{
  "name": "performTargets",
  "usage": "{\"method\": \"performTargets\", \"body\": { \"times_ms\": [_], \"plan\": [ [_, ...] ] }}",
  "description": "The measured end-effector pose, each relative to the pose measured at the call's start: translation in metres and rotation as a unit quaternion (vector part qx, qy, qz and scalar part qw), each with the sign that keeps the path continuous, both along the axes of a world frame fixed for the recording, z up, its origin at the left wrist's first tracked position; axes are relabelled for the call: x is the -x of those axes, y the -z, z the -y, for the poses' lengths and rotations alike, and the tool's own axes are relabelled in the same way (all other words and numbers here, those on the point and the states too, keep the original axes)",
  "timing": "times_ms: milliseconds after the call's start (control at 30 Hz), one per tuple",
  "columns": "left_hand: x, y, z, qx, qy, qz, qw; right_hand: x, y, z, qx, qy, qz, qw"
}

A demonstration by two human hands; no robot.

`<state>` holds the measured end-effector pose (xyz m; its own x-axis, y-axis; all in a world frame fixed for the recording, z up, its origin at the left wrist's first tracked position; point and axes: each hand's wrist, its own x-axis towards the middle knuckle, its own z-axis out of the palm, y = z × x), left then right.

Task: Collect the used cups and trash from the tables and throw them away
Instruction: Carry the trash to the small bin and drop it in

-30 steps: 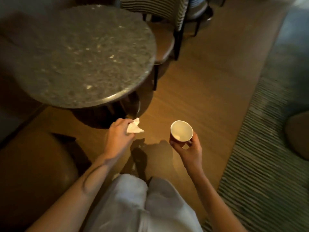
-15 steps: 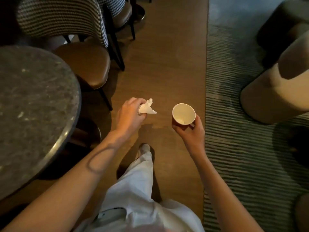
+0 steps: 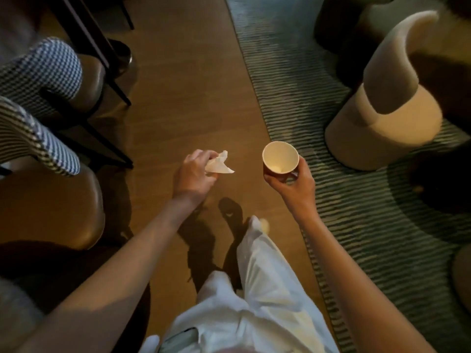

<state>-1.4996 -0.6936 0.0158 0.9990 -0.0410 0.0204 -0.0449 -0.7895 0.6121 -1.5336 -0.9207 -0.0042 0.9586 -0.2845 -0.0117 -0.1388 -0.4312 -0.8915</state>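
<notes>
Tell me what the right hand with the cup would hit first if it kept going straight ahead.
Probably nothing close: ahead of the right hand and cup lies open striped rug. The beige chair sits off to its right, though depth is unclear.

Dim, warm light, hard shadows on the floor (image 3: 193,103) (edges bowed, corners blurred).

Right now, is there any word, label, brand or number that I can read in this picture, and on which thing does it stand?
None can be read.
Cup in the right hand: no print shows.
Napkin in the left hand: plain white.
Chairs and rug: patterns only, no text.
</notes>
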Motion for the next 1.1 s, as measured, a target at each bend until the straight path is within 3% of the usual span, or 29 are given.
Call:
{"method": "performTargets", "body": {
  "times_ms": [400, 667, 900, 1100],
  "plan": [
    [-0.331, -0.024, 0.084, 0.011, -0.019, 0.048, 0.999, -0.333, -0.027, 0.069, -0.013, 0.008, -0.001, 1.0],
    [-0.5, -0.001, 0.07, 0.017, -0.067, 0.029, 0.997, -0.537, -0.008, 0.055, -0.019, -0.033, -0.015, 0.999],
    [-0.705, -0.001, 0.05, 0.037, -0.049, 0.04, 0.997, -0.74, -0.013, 0.028, -0.017, -0.021, 0.012, 1.0],
    [-0.869, -0.017, 0.051, 0.034, -0.011, 0.038, 0.999, -0.876, -0.03, 0.051, -0.008, 0.023, 0.016, 1.0]
  ]
}}
